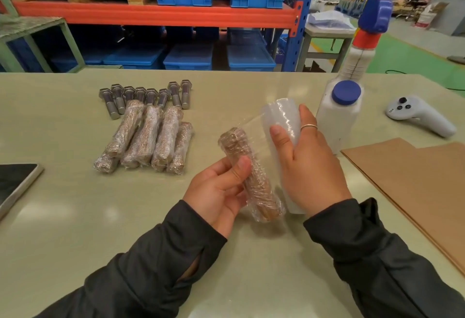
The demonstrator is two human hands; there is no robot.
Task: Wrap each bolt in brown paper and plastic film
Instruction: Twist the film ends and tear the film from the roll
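Observation:
My left hand point(221, 189) grips a bolt wrapped in brown paper and plastic film point(254, 179), held tilted above the table. My right hand point(307, 164) holds a roll of clear plastic film point(279, 121) upright beside it; a sheet of film stretches from the roll to the bolt's top. Several wrapped bolts point(148, 139) lie side by side at the left of the table. Behind them stands a row of several bare steel bolts point(148, 96).
Brown paper sheets point(412, 179) lie at the right. A white bottle with a blue cap point(342, 113) and a spray bottle point(364, 43) stand behind the roll. A white controller point(417, 116) lies far right, a dark tablet point(15, 184) at the left edge.

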